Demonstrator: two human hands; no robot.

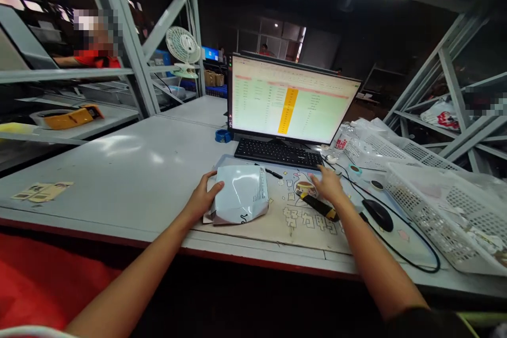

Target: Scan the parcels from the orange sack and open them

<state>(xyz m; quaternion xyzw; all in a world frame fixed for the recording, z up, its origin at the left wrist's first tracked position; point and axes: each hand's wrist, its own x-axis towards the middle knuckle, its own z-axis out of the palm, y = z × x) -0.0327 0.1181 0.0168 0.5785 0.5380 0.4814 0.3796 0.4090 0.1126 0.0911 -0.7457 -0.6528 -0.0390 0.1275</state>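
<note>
My left hand [205,196] grips the left side of a white package [241,193], thumb on top and fingers along its edge. The package rests at the front of a printed desk mat [277,232]. My right hand [328,184] reaches toward the right end of a black keyboard [279,153], fingers apart and holding nothing visible. Whether its fingertips touch the keys I cannot tell. Just below that hand lies a black and yellow box cutter [319,206]. A black pen [269,170] lies between the package and the keyboard.
A monitor [293,97] showing a spreadsheet stands behind the keyboard. To the right are a black mouse [378,215], its looping cable and white perforated baskets [447,222]. A blue tape roll [224,135] sits left of the monitor. Another person [97,55] is beyond the left shelf frame.
</note>
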